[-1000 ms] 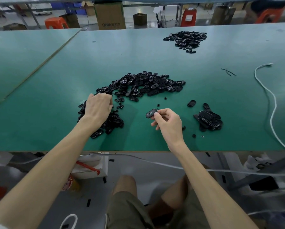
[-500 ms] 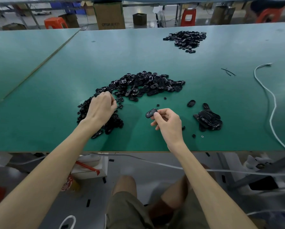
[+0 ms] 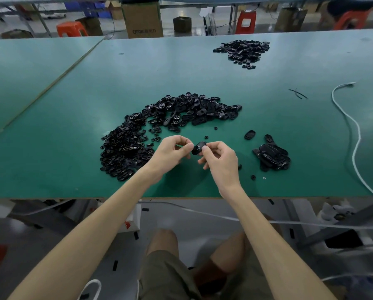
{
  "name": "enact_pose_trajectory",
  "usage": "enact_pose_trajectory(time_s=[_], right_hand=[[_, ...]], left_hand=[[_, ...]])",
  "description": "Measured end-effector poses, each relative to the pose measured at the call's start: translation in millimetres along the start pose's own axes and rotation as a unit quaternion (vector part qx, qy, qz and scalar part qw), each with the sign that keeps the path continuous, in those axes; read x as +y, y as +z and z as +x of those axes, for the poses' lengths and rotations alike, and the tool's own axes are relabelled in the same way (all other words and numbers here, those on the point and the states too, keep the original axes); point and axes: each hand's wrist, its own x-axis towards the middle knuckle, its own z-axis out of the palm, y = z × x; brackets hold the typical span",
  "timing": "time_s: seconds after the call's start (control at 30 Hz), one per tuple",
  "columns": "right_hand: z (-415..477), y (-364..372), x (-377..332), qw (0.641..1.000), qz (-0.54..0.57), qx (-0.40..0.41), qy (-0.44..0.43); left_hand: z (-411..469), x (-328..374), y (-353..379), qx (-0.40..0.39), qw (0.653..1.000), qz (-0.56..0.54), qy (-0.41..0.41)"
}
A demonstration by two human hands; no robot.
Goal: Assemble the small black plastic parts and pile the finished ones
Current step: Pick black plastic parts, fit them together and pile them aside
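Seen from a head-worn camera, a seated person's two bare forearms reach over the near edge of a green table (image 3: 72, 131), and the hands meet just above it.

The right hand (image 3: 221, 158) pinches an oval black shell (image 3: 199, 147) between thumb and forefinger, with its other fingers curled loosely beneath. The left hand (image 3: 172, 150) has its fingers curled too. Its thumb and forefinger are closed together at the shell's left end and touch it. Whether a smaller piece sits between those fingertips is too small to tell. The shell is held in the air between the two hands, clear of the tabletop.

This looks like the joining step, with a small piece being fitted into the shell. The next move probably calls for lining the pieces up and pressing them together, then setting the finished part aside.

To the left of the hands lies a heap of small black pieces (image 3: 124, 152). Beyond the hands lies a curved heap of oval shells (image 3: 194, 111). To the right is a compact pile of what seem to be finished parts (image 3: 272, 156), with one loose oval (image 3: 249, 134) near it. Another black pile (image 3: 244, 49) sits far back on the table. A white cable (image 3: 354, 135) trails along the right side.
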Motion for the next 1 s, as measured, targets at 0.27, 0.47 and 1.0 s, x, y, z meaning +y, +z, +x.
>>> enact_pose_trajectory(time_s=[0.27, 0.47, 1.0], right_hand=[[-1.1, 1.2, -1.3, 1.0, 0.015, -0.009, -0.006], [-1.7, 0.5, 0.3, 1.0, 0.016, -0.009, -0.008], [-1.5, 0.4, -0.2, 0.999, 0.021, -0.027, -0.011]], left_hand=[[-0.8, -6.5, -1.8, -0.005, 1.0, 0.001, -0.014], [-1.1, -7.9, -1.5, -0.025, 1.0, 0.001, -0.017], [-4.6, -14.2, -3.2, -0.012, 0.995, -0.091, -0.03]])
